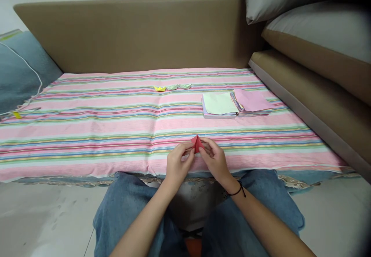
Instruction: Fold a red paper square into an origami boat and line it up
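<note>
A small folded red paper is pinched between both my hands just above the near edge of the striped cloth. My left hand grips its left side with closed fingers. My right hand, with a black band at the wrist, grips its right side. Three small folded paper boats, one yellow and two pale green, stand in a row further back on the cloth.
Two stacks of coloured paper sheets lie to the right on the cloth. A brown sofa back and cushions rise behind and to the right. A white cable lies at the left. My jeans-clad knees are below.
</note>
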### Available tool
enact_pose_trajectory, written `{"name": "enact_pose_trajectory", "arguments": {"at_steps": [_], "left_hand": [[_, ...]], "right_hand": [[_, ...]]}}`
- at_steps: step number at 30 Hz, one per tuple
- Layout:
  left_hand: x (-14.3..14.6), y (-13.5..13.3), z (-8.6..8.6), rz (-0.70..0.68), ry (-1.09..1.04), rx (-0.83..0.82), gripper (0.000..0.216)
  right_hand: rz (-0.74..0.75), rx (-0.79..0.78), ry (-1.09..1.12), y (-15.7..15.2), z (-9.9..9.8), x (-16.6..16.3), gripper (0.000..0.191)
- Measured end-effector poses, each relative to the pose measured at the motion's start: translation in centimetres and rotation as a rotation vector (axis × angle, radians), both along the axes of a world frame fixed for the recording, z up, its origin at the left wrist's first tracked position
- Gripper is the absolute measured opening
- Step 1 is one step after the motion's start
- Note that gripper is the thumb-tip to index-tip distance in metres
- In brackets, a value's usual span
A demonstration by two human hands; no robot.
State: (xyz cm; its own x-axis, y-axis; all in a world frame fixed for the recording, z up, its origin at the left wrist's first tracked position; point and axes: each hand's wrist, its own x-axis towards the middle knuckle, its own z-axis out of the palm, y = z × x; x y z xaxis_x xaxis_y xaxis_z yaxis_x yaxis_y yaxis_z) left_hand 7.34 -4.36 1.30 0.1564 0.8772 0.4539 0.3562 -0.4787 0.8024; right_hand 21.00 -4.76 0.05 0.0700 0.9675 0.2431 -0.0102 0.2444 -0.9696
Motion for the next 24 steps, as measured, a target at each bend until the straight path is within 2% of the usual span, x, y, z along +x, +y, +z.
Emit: {"name": "enact_pose_trajectory", "arguments": {"at_steps": [4,7,9,14,19,24], "left_hand": [[0.4,-0.7,-0.5,-0.053,0.158,0.187,0.021],[0.6,-1.0,-0.4,-0.120,0.192,0.250,0.024],[0.6,-0.9,-0.1,-0.117,0.172,0.243,0.025],[0.0,0.0,0.7,0.040,0.054,0.155,0.021],[-0.6,0.6,0.9,-0.032,-0.036,0.057,0.013],[-0.5,0.5,1.0,-0.090,0.036,0.068,0.009]], "right_hand": [[-0.040,-0.015,0.017,0.4,-0.3,0.0,0.022],[-0.037,-0.028,0.058,0.7,-0.4,0.4,0.017],[-0.025,-0.051,0.110,0.9,-0.3,0.6,0.017],[0.026,-0.117,0.193,1.1,-0.4,0.9,0.021],[0.055,-0.122,0.225,1.2,-0.5,0.9,0.022],[0.046,-0.126,0.227,1.2,-0.6,1.0,0.020]]}}
